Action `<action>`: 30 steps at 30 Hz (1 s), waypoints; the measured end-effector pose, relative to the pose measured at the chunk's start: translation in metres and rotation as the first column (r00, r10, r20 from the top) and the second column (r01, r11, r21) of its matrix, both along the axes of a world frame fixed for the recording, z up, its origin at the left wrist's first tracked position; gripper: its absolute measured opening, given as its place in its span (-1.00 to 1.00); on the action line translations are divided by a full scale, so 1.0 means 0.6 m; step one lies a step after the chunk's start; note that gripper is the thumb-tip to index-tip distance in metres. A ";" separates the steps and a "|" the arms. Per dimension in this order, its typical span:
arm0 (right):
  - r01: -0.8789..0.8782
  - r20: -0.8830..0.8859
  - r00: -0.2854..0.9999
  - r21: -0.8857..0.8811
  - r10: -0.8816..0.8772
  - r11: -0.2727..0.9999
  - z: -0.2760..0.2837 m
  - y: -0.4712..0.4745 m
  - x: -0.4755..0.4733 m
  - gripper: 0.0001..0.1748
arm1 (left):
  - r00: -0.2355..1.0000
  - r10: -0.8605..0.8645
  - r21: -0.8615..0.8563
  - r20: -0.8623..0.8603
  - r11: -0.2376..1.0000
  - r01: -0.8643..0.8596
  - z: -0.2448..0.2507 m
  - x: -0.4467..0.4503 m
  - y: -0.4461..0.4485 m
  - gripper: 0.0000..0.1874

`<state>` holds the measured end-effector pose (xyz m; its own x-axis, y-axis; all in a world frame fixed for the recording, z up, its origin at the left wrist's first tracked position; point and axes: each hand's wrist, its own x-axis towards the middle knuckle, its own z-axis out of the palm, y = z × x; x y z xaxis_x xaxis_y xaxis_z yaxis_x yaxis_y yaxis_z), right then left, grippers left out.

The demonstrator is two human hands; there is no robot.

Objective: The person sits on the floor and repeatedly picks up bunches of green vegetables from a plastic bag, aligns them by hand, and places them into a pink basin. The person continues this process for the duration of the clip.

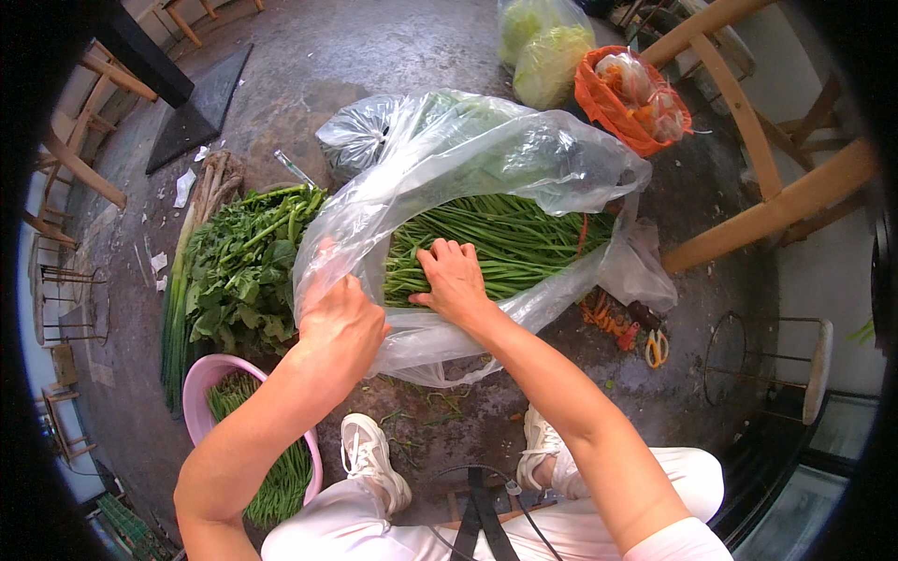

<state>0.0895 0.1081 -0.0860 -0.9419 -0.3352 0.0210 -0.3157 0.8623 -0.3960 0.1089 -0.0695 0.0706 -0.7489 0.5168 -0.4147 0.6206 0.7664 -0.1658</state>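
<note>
A large clear plastic bag (421, 172) lies on the floor before me with its mouth spread wide. Inside are long green garlic chives (519, 242), and a red tie (583, 235) crosses them near the right end. My left hand (342, 315) is closed on the bag's left rim, part of its fingers behind the film. On the cut ends of the chives rests my right hand (452, 280), thumb apart from the fingers. The undersides of its fingers are hidden.
Left of the bag are leafy greens (242, 273), scallions (179, 301) and a pink basin (198, 400) of cut chives. Yellow-handled scissors (657, 348) lie at right. An orange bag (603, 116), bagged cabbage (551, 59) and a wooden chair leg (729, 224) stand beyond.
</note>
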 end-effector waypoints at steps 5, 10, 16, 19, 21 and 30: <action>-0.084 -0.128 0.989 -0.063 0.076 0.994 -0.001 -0.008 -0.006 -0.47 | 0.999 -0.013 0.055 -0.048 0.998 0.016 -0.012 0.003 -0.011 -0.59; 0.041 -0.217 0.973 -0.161 -0.076 0.986 -0.001 0.012 -0.052 -0.48 | 0.997 0.039 0.124 -0.061 0.992 -0.032 -0.017 0.000 -0.013 -0.60; 0.055 -0.061 0.997 0.263 -0.041 0.963 -0.018 -0.021 -0.074 -0.41 | 0.996 0.073 0.084 0.057 0.993 -0.077 -0.011 -0.011 -0.014 -0.61; 0.104 -0.084 0.992 0.163 -0.091 0.981 -0.019 -0.027 -0.067 -0.38 | 0.995 0.083 0.114 0.047 0.990 -0.088 -0.010 -0.010 -0.013 -0.60; 0.086 -0.013 0.996 0.145 -0.085 0.986 -0.013 -0.021 -0.067 -0.19 | 0.995 0.087 0.120 0.039 0.989 -0.091 -0.011 -0.009 -0.011 -0.60; 0.068 0.026 0.997 0.206 -0.075 0.976 -0.001 -0.026 -0.074 -0.23 | 0.990 0.118 0.109 0.081 0.986 -0.126 -0.020 -0.010 -0.011 -0.57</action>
